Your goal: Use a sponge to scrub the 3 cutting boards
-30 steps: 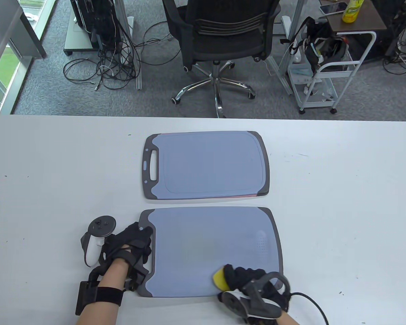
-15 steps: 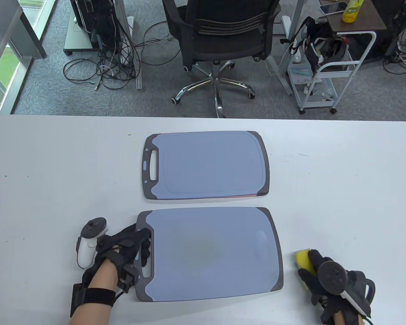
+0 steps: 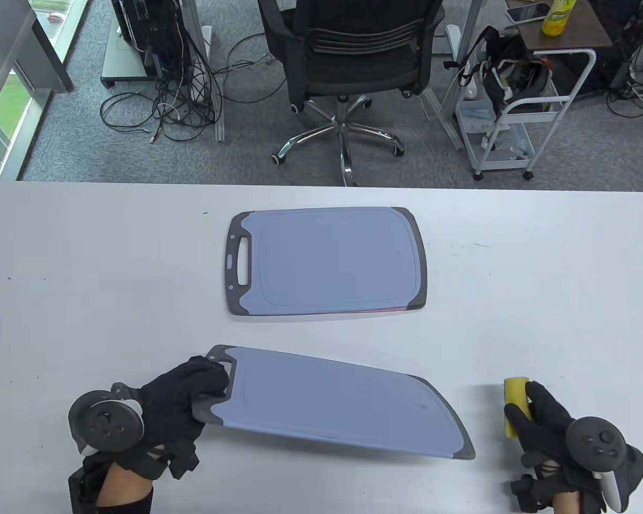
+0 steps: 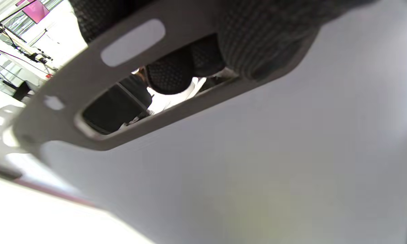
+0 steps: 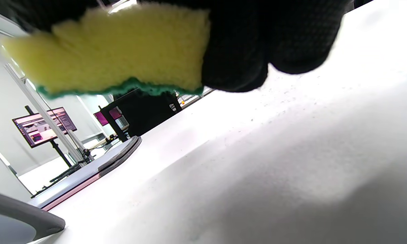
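Observation:
The near grey-blue cutting board (image 3: 343,407) is lifted and tilted, its left end higher. My left hand (image 3: 211,380) grips its dark handle; in the left wrist view my fingers (image 4: 169,74) curl through the handle slot (image 4: 88,91). The far cutting board (image 3: 332,259) lies flat with a pink edge showing under it, and the right wrist view shows this stack (image 5: 88,176) too. Right of the near board, my right hand (image 3: 530,409) holds the yellow sponge (image 3: 514,393) just above the table. The sponge (image 5: 115,51) has a green underside.
The white table (image 3: 86,267) stretches wide to both sides of the boards. Beyond its far edge stand a black office chair (image 3: 348,53), a white cart (image 3: 520,118) and loose cables on the floor.
My right hand took the sponge off the near board and moved right onto the bare table. My left hand closed round the handle and raised the board's left end, tilting it.

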The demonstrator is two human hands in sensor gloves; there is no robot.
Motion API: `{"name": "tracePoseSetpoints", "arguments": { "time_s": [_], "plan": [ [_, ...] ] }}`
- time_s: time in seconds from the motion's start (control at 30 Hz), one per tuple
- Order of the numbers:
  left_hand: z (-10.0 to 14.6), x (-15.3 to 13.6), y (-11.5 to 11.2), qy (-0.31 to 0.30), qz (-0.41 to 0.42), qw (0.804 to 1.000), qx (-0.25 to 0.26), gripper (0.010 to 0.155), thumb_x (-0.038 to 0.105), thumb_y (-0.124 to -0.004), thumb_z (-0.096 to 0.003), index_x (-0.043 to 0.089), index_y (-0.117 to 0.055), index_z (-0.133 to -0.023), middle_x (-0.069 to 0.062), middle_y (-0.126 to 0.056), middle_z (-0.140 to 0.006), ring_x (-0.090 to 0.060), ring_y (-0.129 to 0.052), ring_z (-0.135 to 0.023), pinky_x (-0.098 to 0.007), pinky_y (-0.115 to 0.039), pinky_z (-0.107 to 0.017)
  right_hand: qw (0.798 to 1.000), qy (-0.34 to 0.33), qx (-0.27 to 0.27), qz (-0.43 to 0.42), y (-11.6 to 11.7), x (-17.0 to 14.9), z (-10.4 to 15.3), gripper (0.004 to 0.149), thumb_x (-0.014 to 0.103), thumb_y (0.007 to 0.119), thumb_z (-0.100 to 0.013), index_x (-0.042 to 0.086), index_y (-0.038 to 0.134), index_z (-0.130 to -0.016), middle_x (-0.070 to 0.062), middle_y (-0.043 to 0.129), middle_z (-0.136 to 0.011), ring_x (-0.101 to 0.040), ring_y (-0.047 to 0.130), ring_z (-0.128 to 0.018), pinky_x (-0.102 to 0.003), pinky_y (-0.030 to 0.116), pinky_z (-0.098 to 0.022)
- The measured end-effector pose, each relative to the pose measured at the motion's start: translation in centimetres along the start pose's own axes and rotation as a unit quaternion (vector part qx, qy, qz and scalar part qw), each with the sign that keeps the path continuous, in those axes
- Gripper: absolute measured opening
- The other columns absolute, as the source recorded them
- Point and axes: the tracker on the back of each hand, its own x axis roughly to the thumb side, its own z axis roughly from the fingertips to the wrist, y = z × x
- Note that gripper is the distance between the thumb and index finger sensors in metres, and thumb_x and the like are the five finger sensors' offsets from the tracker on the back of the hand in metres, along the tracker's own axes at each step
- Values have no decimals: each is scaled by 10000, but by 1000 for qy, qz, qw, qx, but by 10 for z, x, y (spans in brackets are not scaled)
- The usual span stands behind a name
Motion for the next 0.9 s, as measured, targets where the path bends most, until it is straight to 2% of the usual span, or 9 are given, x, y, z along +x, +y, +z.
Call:
{"name": "tracePoseSetpoints", "arguments": {
  "time_s": [0.07, 0.13, 0.27, 0.4, 0.57, 0.63, 0.7, 0.77, 0.9],
  "plan": [
    [2, 5, -15, -6, -66, 996, -64, 398, 314, -936, -438, 268, -852, -825, 28, -941, -825, -262, -990, -849, -559, -764, -690, 1000, -1, 1, -11, 1, 0, 2, 721, 554, 782, -429, 116, 664, -989, -92, 834, -766, -223, 913, -519, -459, 783, -471],
    [12, 6, -30, -28, -170, 976, -134, 403, 325, -908, -461, 294, -804, -849, 63, -910, -855, -219, -978, -883, -526, -799, -685, 1000, -5, 2, 5, 0, -1, 2, 721, 556, 781, -428, 117, 665, -988, -90, 835, -766, -222, 914, -518, -458, 785, -470],
    [29, -4, -50, -81, -218, 966, -116, 408, 292, -881, -499, 273, -742, -881, 45, -857, -897, -235, -923, -927, -533, -772, -697, 1000, 12, 8, -10, 2, -6, 0, 720, 552, 781, -431, 112, 663, -989, -96, 833, -768, -226, 912, -521, -461, 781, -472],
    [21, 6, -68, -133, -329, 928, -116, 413, 295, -845, -535, 276, -673, -910, 49, -792, -937, -229, -859, -972, -526, -730, -733, 1000, 11, 10, 22, 6, -2, 1, 721, 554, 779, -428, 115, 663, -988, -93, 834, -767, -225, 914, -521, -460, 782, -473],
    [6, 9, -99, -155, -440, 878, -108, 432, 334, -804, -555, 291, -596, -931, 70, -737, -952, -204, -810, -991, -495, -705, -764, 999, 14, 10, 37, 9, -1, 3, 722, 552, 788, -423, 118, 666, -986, -92, 835, -765, -225, 914, -521, -462, 783, -473],
    [4, 4, -99, -176, -422, 886, -74, 433, 357, -813, -541, 305, -610, -920, 84, -749, -936, -190, -824, -975, -486, -714, -758, 999, 21, 10, 38, 9, -3, 3, 722, 553, 786, -424, 116, 666, -986, -93, 835, -765, -224, 914, -521, -461, 782, -473],
    [5, -8, -94, -166, -326, 930, -48, 424, 355, -838, -533, 313, -637, -904, 89, -765, -922, -193, -827, -967, -492, -698, -759, 999, 27, 10, 37, 10, -4, 3, 722, 553, 786, -424, 115, 667, -985, -93, 836, -765, -225, 914, -520, -462, 782, -472],
    [6, -16, -95, -166, -278, 946, -31, 425, 352, -857, -524, 318, -648, -892, 94, -770, -913, -201, -809, -969, -503, -661, -763, 999, 28, 7, 39, 10, -3, 2, 722, 552, 785, -427, 114, 664, -987, -95, 833, -767, -226, 913, -521, -462, 782, -473],
    [9, -13, -101, -230, -259, 936, -63, 419, 379, -842, -540, 312, -625, -892, 81, -754, -902, -206, -796, -952, -515, -648, -761, 999, -15, 6, 47, 14, 33, -9, 722, 551, 784, -434, 109, 660, -991, -99, 832, -771, -230, 913, -525, -463, 781, -473]
  ]
}}
